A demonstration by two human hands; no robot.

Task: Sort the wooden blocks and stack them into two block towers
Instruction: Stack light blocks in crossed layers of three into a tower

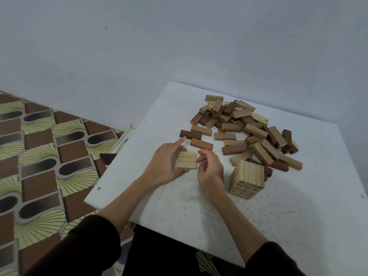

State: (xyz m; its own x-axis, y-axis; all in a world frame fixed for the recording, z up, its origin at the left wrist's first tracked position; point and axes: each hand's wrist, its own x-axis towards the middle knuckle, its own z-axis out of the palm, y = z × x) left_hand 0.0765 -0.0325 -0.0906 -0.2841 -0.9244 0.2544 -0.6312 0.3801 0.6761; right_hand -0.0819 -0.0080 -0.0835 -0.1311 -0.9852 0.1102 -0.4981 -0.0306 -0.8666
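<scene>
Three pale wooden blocks (186, 160) lie side by side as a flat row on the white table (278, 216). My left hand (165, 166) grips this row from its left side, thumb at the front edge and index finger stretched out past the back. My right hand (209, 168) sits just right of the row with loosely curled fingers near its right end; I cannot tell if they touch it. A pale block tower (247, 179), several layers high, stands to the right. Behind it spreads a loose pile of light and dark blocks (251, 128).
A phone with a red edge (107, 157) lies off the table's left side. The patterned floor (39, 156) shows on the left. A plain wall (179, 46) rises behind the table. My dark sleeves fill the lower part of the view.
</scene>
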